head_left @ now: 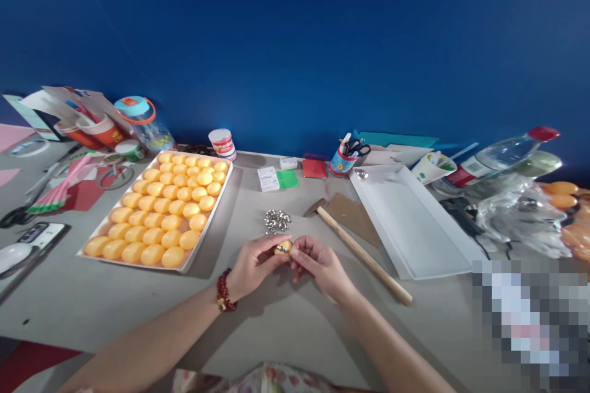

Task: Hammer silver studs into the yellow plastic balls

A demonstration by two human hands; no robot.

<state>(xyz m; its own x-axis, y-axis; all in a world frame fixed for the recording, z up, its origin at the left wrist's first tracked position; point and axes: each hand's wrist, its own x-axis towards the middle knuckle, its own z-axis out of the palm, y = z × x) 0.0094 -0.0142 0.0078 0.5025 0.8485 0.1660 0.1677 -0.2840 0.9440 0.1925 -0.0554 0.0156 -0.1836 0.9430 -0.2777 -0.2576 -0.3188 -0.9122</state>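
Between the fingertips of my left hand (258, 263) is a small orange ball (284, 245), like a table tennis ball, with a row of shiny silver pieces on the side facing me. My right hand (320, 264) is closed, thumb and fingers pinching at the ball's right edge. Whether a small piece is also between those fingers cannot be seen. Just beyond my hands lies a small pile of shiny silver metal pieces (277, 221), too small to name surely. To the left, a white tray (184, 267) holds rows of similar orange balls (171, 222).
Right of my hands lies a wooden-handled hammer (364, 255) beside brown card (353, 218). Farther right are a shallow white tray (415, 221) and a plastic bottle (498, 159). Small white boxes (268, 178), a pen cup (342, 163) and a lidded tub (222, 143) stand near the blue wall.
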